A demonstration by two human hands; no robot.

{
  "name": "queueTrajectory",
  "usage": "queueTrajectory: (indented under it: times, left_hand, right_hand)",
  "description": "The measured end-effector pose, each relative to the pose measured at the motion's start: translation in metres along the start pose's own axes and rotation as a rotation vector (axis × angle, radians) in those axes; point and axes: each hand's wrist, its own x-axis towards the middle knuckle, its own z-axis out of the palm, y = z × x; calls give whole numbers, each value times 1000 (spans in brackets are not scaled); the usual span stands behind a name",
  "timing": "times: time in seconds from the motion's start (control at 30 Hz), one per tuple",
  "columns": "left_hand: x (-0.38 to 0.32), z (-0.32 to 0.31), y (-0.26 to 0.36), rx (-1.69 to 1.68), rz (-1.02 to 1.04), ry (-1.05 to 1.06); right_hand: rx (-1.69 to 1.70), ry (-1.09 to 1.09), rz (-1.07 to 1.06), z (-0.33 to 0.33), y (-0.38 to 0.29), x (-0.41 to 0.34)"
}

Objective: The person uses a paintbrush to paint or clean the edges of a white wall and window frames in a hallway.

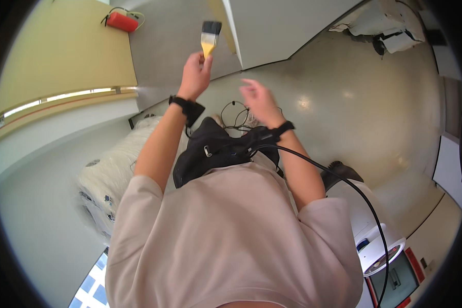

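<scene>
My left hand [195, 75] grips the yellow handle of a flat paintbrush [210, 37]. Its dark bristles point away from me, and a pale metal ferrule joins them to the handle. To the right, my right hand [260, 101] hovers in front of my waist, slightly blurred. It holds nothing, and its fingers are apart and partly bent. Each wrist wears a black strap; the left one carries a small black box [193, 112]. Beyond the brush lies a flat grey surface [169, 50].
A red fire extinguisher [122, 22] is at the upper left. Plastic-wrapped equipment [115, 165] stands close on my left, with a white machine [379, 250] on my right. Looped black cable [235, 115] lies near my feet. Another black cable [342, 179] runs past my right arm.
</scene>
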Motion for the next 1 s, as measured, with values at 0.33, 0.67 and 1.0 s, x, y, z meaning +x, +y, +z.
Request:
queueTrajectory:
  times: [0.33,0.67,1.0]
  left_hand:
    - [93,-61,-110,-59,402,25]
    - [179,-39,-221,536,56,-655]
    - [185,-137,8,-236,506,-148]
  right_hand:
    - [-65,540,923,12,185,-237]
    - [195,793,1026,175,111,-233]
    - [361,839,983,249,78,-236]
